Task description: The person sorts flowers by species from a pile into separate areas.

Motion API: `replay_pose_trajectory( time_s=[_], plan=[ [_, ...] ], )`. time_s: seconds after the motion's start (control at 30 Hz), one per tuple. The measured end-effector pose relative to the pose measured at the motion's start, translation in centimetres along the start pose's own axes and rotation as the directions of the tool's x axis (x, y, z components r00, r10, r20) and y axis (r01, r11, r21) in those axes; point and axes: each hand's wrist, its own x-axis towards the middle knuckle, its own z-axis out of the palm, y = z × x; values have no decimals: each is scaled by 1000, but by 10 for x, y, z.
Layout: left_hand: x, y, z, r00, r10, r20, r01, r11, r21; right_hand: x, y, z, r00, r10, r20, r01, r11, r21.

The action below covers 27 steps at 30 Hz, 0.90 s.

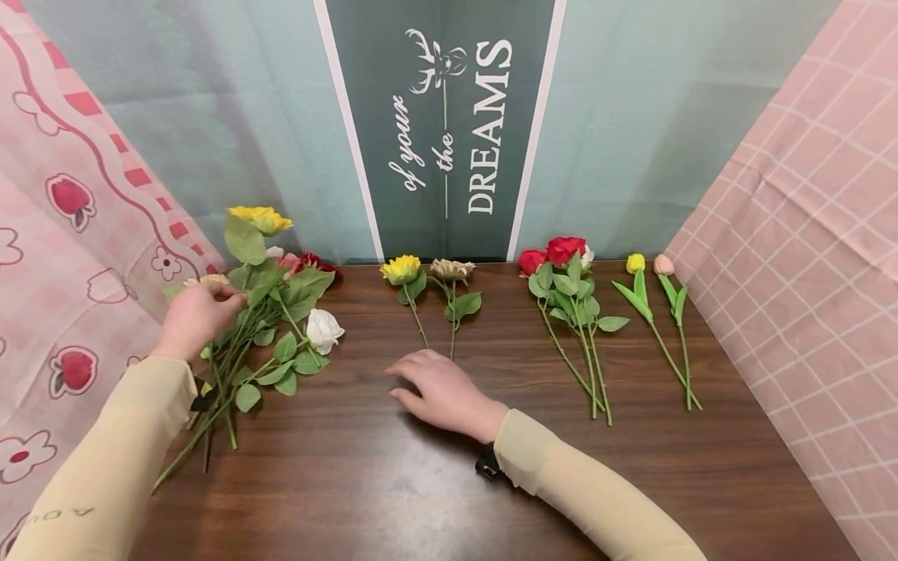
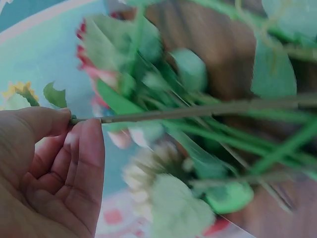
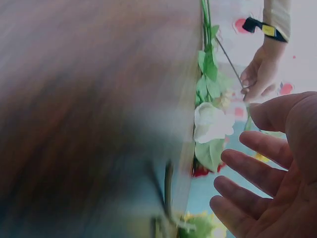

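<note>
At the far left of the brown wooden surface (image 1: pixel 393 483) lies a loose bunch of flowers (image 1: pixel 270 327): a yellow bloom stands highest, a white rose (image 1: pixel 323 329) sits on its right side, dark red and pale heads show behind, and the green stems fan down toward the near-left edge. The bunch lies right against the pink patterned cloth (image 1: pixel 63 257) that walls off the left side, so there is little room beyond it. The left hand (image 1: pixel 198 315) reaches into the upper part of the bunch; the left wrist view shows its grip pinching one thin brownish stem (image 2: pixel 198 111) between thumb and fingertips (image 2: pixel 89 139).

To the right, past a bare strip of surface, the right hand (image 1: pixel 442 392) rests palm down with its fingers spread and relaxed, holding nothing. It lies just below the stem ends of a yellow flower (image 1: pixel 401 269) and a beige flower (image 1: pixel 452 269), which lie side by side near the back wall.

Farther right, well apart, lie the red roses (image 1: pixel 561 253) with long stems pointing toward the near edge, then a yellow tulip (image 1: pixel 635 263) and a pink tulip (image 1: pixel 662 265), close to the pink checked cloth (image 1: pixel 807 273) on the right. The near half of the surface is open wood.
</note>
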Motion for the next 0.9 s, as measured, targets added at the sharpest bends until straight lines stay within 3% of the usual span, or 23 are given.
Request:
replay_pose_trajectory(
  time_s=[0.33, 0.47, 0.57, 0.63, 0.67, 0.77, 0.9],
  plan=[
    [11, 73, 8, 986, 152, -62, -155, 986, -55, -26, 39, -19, 982, 137, -129, -126, 988, 94],
    [13, 103, 29, 978, 204, -38, -208, 966, -155, -34, 49, -24, 972, 182, -150, -163, 978, 134],
    [11, 127, 57, 979, 201, 14, -186, 929, -321, -39, 52, -27, 962, 226, -150, -198, 964, 180],
    [7, 145, 80, 980, 189, 62, -140, 876, -462, -41, 54, -27, 953, 263, -150, -224, 946, 235],
    [4, 154, 92, 980, 174, 92, -98, 837, -539, -42, 54, -27, 947, 284, -150, -237, 933, 272],
    [-4, 178, 129, 974, 169, 154, -6, 693, -721, -42, 53, -25, 929, 345, -136, -272, 883, 383],
    [-13, 201, 163, 970, 179, 167, 52, 515, -855, -41, 50, -22, 914, 403, -58, -317, 794, 519]
  ],
)
